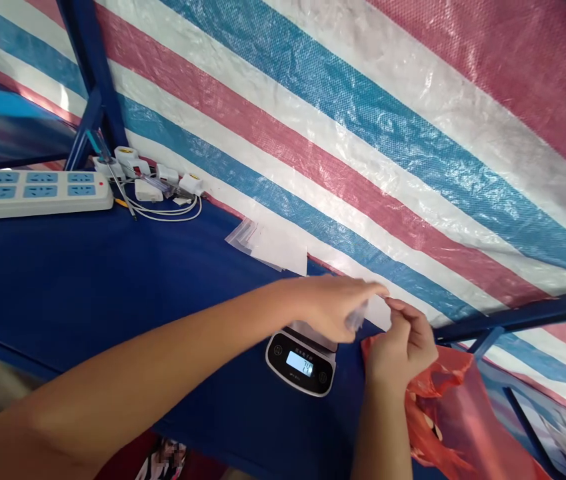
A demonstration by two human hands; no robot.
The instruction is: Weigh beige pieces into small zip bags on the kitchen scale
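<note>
Now, over the centre of the frame, the left hand (333, 308) curled closed, pinching a small clear plastic piece (356, 320). Right beside it, the right hand (399, 353) with fingers bunched at a white paper slip (377, 311), grip impossible to call from here. Just below, a black digital kitchen scale (301, 361), display lit, digits too small to trust. Lower right, a crumpled red plastic bag (443, 407) against the right wrist. Upper middle, well apart from both hands, a loose stack of clear plastic sleeves and white paper (266, 244) on a dark blue cloth-covered table (87, 283), a white-and-blue power strip (37, 193) at upper left.
</note>
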